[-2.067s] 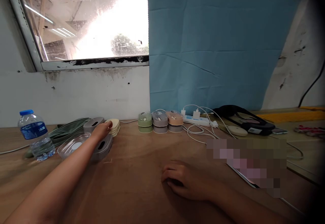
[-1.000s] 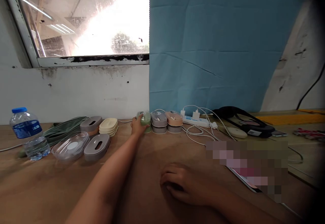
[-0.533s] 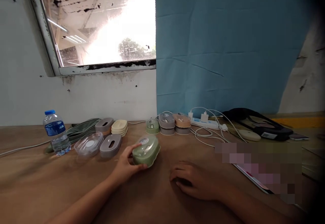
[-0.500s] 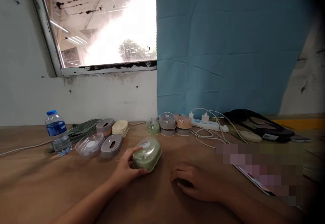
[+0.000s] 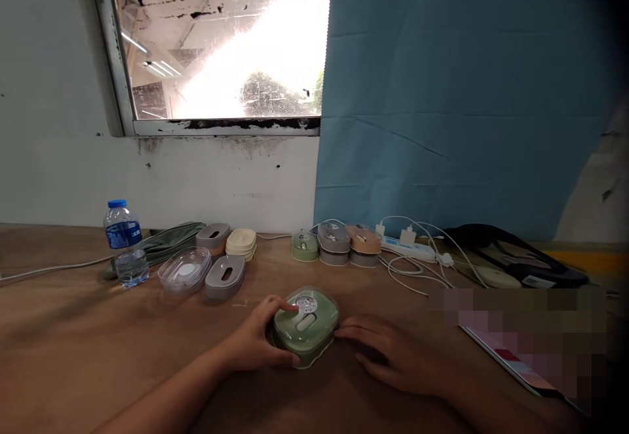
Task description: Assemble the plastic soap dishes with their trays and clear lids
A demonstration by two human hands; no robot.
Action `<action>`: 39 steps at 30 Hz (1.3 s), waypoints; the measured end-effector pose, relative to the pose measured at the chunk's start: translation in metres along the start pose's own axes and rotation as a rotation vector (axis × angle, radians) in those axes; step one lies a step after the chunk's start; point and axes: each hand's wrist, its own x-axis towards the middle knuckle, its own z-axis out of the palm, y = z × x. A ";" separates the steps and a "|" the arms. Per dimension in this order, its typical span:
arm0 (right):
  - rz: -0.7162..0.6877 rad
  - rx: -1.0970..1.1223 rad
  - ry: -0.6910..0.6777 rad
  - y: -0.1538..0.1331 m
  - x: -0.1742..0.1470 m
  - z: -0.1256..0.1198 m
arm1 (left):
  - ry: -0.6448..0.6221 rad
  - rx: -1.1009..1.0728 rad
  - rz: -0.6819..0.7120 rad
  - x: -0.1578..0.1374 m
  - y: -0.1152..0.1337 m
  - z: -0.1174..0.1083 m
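A green oval box with a clear lid and a round sticker (image 5: 317, 332) rests on the brown table in front of me. My left hand (image 5: 260, 339) is closed around its left side, with the index finger over the lid near the sticker and the thumb at the front edge. At the box's right edge, my right hand (image 5: 390, 352) holds nothing; its fingertips are at or just touching the rim, and its thumb is apart from the fingers.
Behind stand a small green box (image 5: 304, 247), lidded grey boxes (image 5: 334, 240) and an orange-topped one (image 5: 364, 242). Left are a water bottle (image 5: 125, 244), clear lids (image 5: 184, 270), grey slotted pieces (image 5: 225, 278) and cream pieces (image 5: 240, 242). A power strip (image 5: 410, 247) with cables lies right.
The green box has come nearer and now lies flatter, its top facing me, with my left hand still on it. My right hand's fingers have reached its right edge. The camera view has shifted slightly.
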 end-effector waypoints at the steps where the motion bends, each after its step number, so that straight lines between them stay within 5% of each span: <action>1: -0.003 -0.004 -0.004 0.000 0.000 0.000 | 0.008 -0.014 -0.002 0.001 -0.001 0.000; 14: -0.057 -0.060 0.014 -0.001 -0.001 0.001 | 0.062 -0.071 0.048 0.001 -0.010 0.005; 26: 0.015 -0.022 0.018 0.002 -0.001 0.002 | 0.014 -0.500 -0.028 0.006 -0.008 0.005; 35: -0.013 -0.011 0.094 0.001 0.001 0.003 | 0.232 -0.770 -0.175 0.019 -0.026 -0.002; 39: -0.039 -0.050 0.142 0.002 0.001 0.004 | 0.304 -0.713 -0.327 0.024 -0.036 -0.007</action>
